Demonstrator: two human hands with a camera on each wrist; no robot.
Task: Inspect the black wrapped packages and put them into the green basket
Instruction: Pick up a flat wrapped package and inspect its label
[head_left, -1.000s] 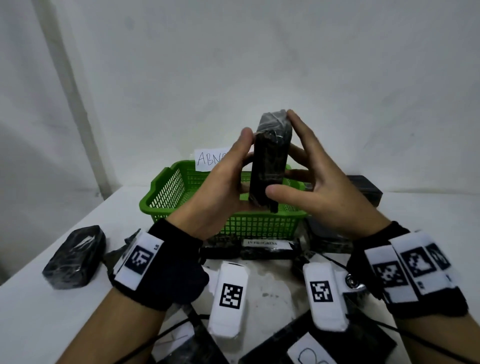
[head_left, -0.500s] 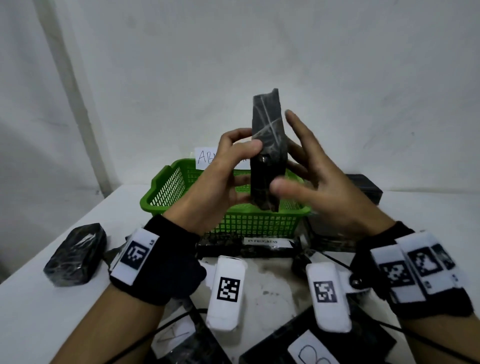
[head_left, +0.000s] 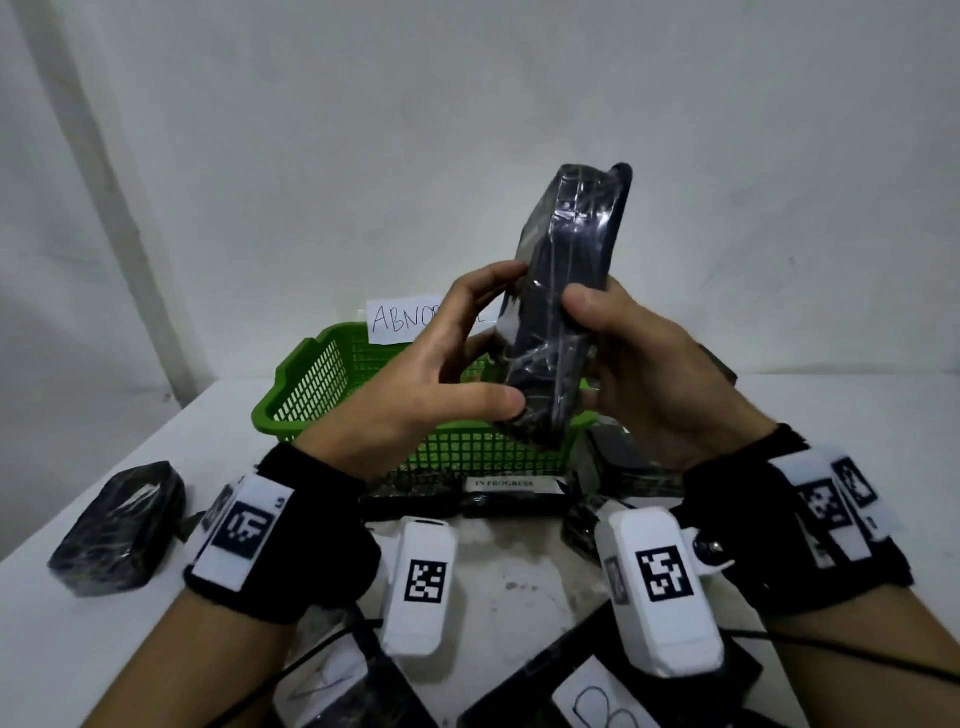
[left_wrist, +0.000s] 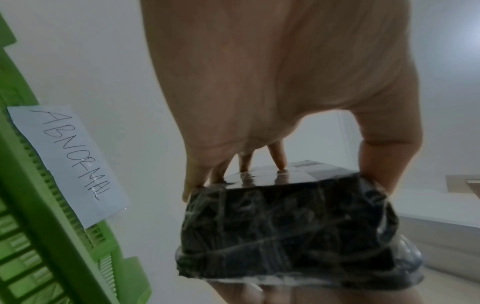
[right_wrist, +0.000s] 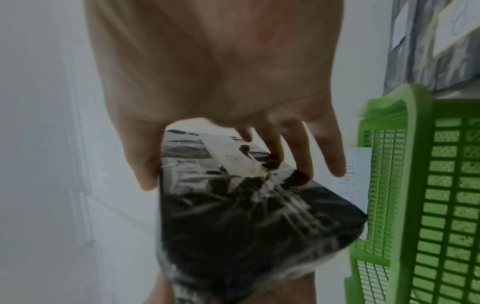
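Two hands raise one black wrapped package (head_left: 563, 306) upright above the desk (head_left: 62, 639), its long axis near vertical and its top leaning slightly toward the right hand's side. The left hand (head_left: 421, 379) grasps the lower half of the package: its thumb presses the near lower edge, and its fingers (left_wrist: 279, 158) touch the broad face on the far side. The right hand (head_left: 654, 384) clasps the opposite side, its thumb laid across the near edge at mid-height and its fingers (right_wrist: 301, 156) curled against the rear face, as the right wrist view shows. Clear film with creases covers the package (right_wrist: 246, 216); a pale strip lies under the film on one face.

The green basket (head_left: 311, 384) stands on the desk directly beyond and below both hands, its mesh wall showing between the wrists. A paper label (left_wrist: 70, 162) reading "ABNORMAL" sits at the basket's far rim. A second black wrapped package (head_left: 119, 525) lies flat on the desk, outward of the left wrist and well apart from the basket. More dark wrapped items lie just in front of the basket, below the hands, one bearing a strip marked "IN PROGRESS" (head_left: 504, 483). Both wrists wear black bands carrying white coded tags.
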